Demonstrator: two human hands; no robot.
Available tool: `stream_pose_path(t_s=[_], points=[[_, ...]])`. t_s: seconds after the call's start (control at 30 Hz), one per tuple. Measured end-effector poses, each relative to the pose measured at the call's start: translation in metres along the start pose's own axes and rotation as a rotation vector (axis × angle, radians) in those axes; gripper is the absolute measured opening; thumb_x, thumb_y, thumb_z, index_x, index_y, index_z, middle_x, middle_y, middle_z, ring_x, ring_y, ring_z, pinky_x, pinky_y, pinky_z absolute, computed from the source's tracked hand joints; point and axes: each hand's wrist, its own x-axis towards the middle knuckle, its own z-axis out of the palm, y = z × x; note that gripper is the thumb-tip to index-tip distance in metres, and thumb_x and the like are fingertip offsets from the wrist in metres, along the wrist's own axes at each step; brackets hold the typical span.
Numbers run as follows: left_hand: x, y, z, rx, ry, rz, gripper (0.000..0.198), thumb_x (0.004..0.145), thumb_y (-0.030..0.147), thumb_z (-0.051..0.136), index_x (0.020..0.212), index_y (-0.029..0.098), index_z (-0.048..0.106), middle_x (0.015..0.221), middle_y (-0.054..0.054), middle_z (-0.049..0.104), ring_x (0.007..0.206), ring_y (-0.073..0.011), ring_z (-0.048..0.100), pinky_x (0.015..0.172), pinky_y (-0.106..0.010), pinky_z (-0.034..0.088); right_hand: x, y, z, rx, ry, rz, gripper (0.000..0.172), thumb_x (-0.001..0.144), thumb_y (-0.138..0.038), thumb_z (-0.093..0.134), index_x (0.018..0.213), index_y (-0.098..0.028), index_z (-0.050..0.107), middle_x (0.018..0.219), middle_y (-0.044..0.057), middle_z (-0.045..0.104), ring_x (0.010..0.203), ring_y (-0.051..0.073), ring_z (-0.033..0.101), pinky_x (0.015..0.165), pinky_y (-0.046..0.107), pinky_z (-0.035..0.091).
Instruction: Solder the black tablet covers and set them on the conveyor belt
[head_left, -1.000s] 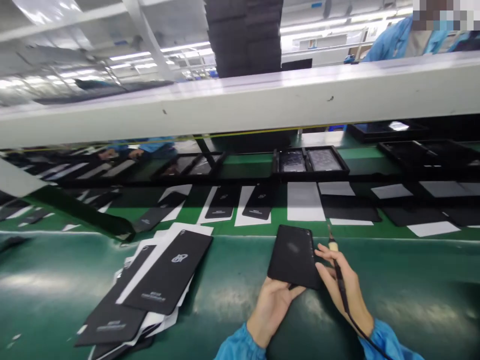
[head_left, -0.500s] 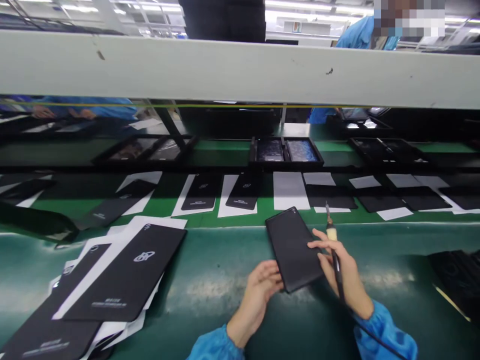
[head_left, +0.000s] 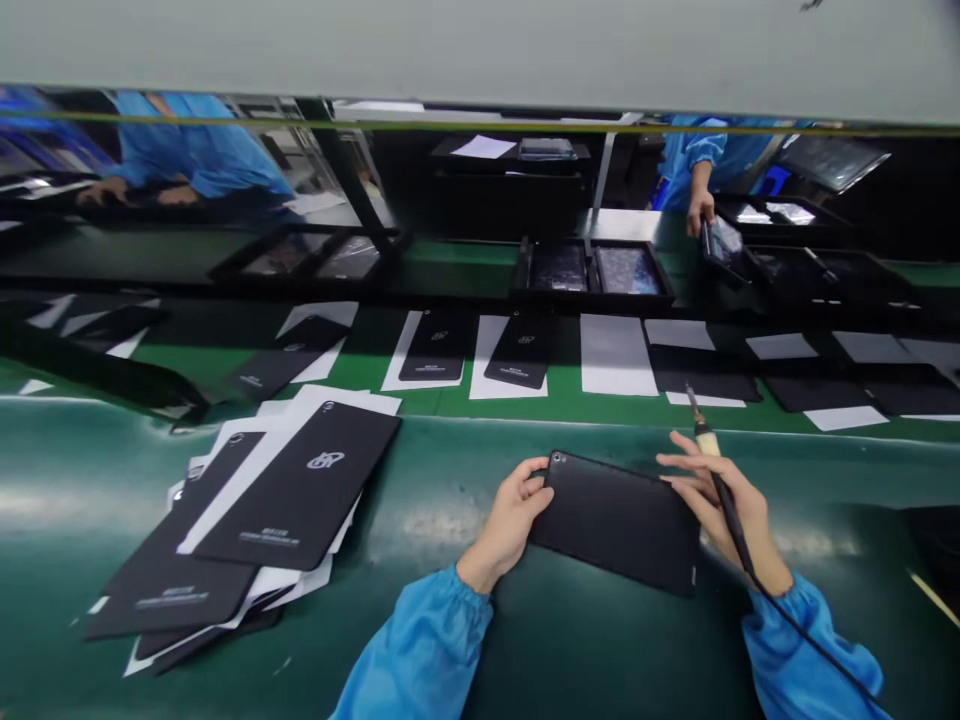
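Note:
A flat black tablet (head_left: 619, 520) lies back-up and sideways on the dark green mat (head_left: 465, 640) in front of me. My left hand (head_left: 514, 515) grips its left end, fingers curled over the edge. My right hand (head_left: 720, 495) touches the tablet's right end with its fingertips while it holds a corded soldering iron (head_left: 712, 465) like a pen, tip pointing up and away.
A loose pile of black back covers and white sheets (head_left: 262, 520) lies to my left. More covers on white sheets (head_left: 517, 350) ride the green belt beyond. Black trays (head_left: 592, 270) sit further back. Other people in blue sleeves (head_left: 697, 190) work across the line.
The tablet has been turned from upright to lying sideways. My left hand moved from its lower edge to its left end. The view tilted down.

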Motion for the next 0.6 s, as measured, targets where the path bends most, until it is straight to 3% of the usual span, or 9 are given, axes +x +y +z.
stream_pose_path(t_s=[0.07, 0.17, 0.3, 0.4, 0.5, 0.6], points=[[-0.004, -0.005, 0.001, -0.013, 0.013, 0.014, 0.061, 0.071, 0.021, 0.079, 0.127, 0.02, 0.057, 0.096, -0.007, 0.076, 0.079, -0.0193, 0.071, 0.074, -0.03, 0.054, 0.003, 0.002, 0.0, -0.184, 0.105, -0.057, 0.019, 0.096, -0.025, 0.062, 0.114, -0.023, 0.065, 0.133, 0.012, 0.066, 0.112, 0.027, 0.071, 0.096, 0.043, 0.06], [-0.009, -0.008, 0.005, -0.032, 0.053, 0.033, 0.059, 0.067, 0.012, 0.075, 0.123, 0.021, 0.06, 0.103, -0.007, 0.075, 0.088, -0.0196, 0.071, 0.078, -0.028, 0.053, 0.004, -0.006, 0.0, -0.361, 0.19, -0.144, 0.019, 0.095, -0.026, 0.063, 0.113, -0.023, 0.07, 0.113, 0.008, 0.075, 0.101, 0.025, 0.075, 0.096, 0.043, 0.059], [-0.01, -0.007, 0.009, -0.103, 0.063, 0.049, 0.043, 0.069, 0.016, 0.077, 0.109, 0.019, 0.062, 0.095, -0.006, 0.076, 0.085, -0.0187, 0.072, 0.079, -0.028, 0.054, -0.005, -0.025, 0.015, 0.004, 0.186, 0.007, 0.032, 0.1, -0.029, 0.056, 0.131, -0.023, 0.057, 0.09, 0.005, 0.078, 0.062, 0.018, 0.074, 0.058, 0.032, 0.061], [-0.01, -0.006, 0.01, -0.126, 0.08, 0.046, 0.035, 0.073, 0.026, 0.081, 0.1, 0.019, 0.059, 0.083, -0.003, 0.075, 0.072, -0.0164, 0.071, 0.073, -0.027, 0.054, -0.014, -0.032, 0.032, 0.245, 0.148, 0.135, 0.029, 0.101, -0.029, 0.055, 0.129, -0.021, 0.056, 0.08, 0.004, 0.076, 0.05, 0.016, 0.068, 0.046, 0.027, 0.055], [-0.01, -0.007, 0.01, -0.124, 0.095, 0.039, 0.037, 0.072, 0.03, 0.082, 0.096, 0.019, 0.057, 0.076, -0.001, 0.073, 0.064, -0.0149, 0.068, 0.066, -0.026, 0.054, -0.021, -0.032, 0.042, 0.226, 0.111, 0.114, 0.024, 0.099, -0.029, 0.059, 0.12, -0.021, 0.067, 0.076, 0.004, 0.075, 0.048, 0.015, 0.066, 0.044, 0.027, 0.053], [-0.009, -0.008, 0.011, -0.124, 0.107, 0.034, 0.039, 0.07, 0.03, 0.083, 0.094, 0.019, 0.055, 0.073, 0.0, 0.072, 0.06, -0.0137, 0.067, 0.063, -0.025, 0.053, -0.02, -0.034, 0.046, 0.076, 0.02, -0.04, 0.02, 0.094, -0.029, 0.065, 0.11, -0.023, 0.075, 0.084, 0.006, 0.076, 0.067, 0.021, 0.073, 0.061, 0.034, 0.061]])
